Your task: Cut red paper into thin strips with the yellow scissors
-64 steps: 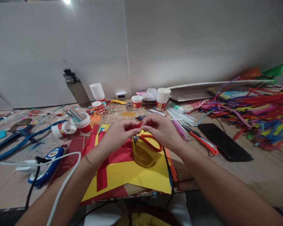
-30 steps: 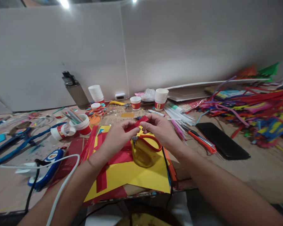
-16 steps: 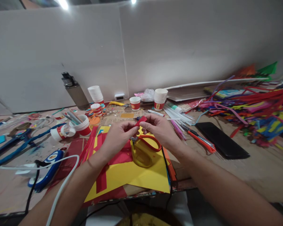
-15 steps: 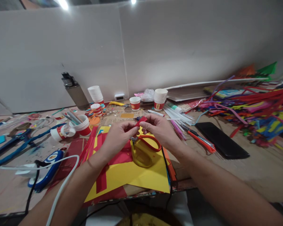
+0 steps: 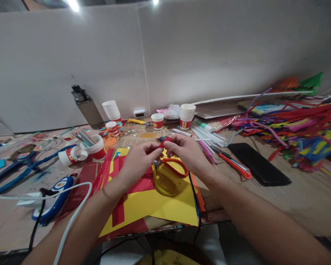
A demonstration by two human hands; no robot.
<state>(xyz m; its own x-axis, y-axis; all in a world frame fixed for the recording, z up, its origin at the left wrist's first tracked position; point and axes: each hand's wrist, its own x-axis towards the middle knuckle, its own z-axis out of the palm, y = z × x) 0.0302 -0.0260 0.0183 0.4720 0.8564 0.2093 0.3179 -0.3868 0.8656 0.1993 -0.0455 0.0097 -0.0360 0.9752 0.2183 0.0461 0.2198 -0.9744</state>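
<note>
Red strip (image 5: 164,142) held over yellow paper (image 5: 160,211)

I see the left hand (image 5: 142,154) and right hand (image 5: 184,150) both pinching it, fingers closed. The paper lies at the table's (image 5: 300,209) near edge, scissors (image 5: 165,193) on top, handles toward that edge.

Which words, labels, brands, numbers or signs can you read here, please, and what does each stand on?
No text can be read for certain.
Single paper cup: round mark, too blurred.
Cup stack to its right: dark characters, too small.
Blue-and-white device: round emblem, no legible wording.
Small white device: dark display, no readable digits.
Brown cardboard: faint printing, too small.
</note>
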